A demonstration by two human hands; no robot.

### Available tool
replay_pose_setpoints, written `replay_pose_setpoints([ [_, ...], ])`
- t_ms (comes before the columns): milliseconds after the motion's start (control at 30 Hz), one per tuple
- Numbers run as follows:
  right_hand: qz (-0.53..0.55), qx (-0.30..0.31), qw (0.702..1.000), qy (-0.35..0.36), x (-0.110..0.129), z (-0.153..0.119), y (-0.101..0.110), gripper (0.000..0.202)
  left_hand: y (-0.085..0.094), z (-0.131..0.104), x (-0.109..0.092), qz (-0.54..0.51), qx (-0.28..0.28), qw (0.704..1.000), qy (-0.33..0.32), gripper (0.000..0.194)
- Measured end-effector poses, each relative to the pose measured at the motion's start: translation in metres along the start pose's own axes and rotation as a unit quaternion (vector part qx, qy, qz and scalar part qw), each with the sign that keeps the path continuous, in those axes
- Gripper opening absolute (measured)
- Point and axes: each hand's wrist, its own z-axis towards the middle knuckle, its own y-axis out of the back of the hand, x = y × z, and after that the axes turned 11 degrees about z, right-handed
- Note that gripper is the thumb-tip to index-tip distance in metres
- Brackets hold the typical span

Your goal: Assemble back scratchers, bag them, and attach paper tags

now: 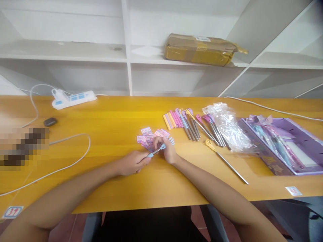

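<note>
One blue scratcher is filling left grip at handle, right grip at claw! Uneven pulling could be inviting slips.

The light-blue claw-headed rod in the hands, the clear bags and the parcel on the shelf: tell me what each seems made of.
Light-blue claw-headed rod: shaft probably polished metal, by its silvery sheen; head likely moulded plastic, opaque and evenly coloured.
Clear bags: thin glossy plastic film, see-through with crinkled highlights.
Parcel: apparently brown cardboard under glossy tape, which catches the light.
</note>
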Motion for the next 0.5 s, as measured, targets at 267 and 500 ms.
replay_pose_setpoints([
  [267, 0.058, -0.081, 0.995, 0.029, 0.008, 0.007, -0.013, 0.072, 0.0, 0.001, 0.0, -0.022, 0.009, 1.0, -0.002, 0.042],
  [500, -0.01, -0.136, 0.986, 0.094, 0.036, 0.01, -0.015, 0.077, 0.001, 0.0, 0.0, -0.055, 0.007, 0.998, -0.017, 0.05],
])
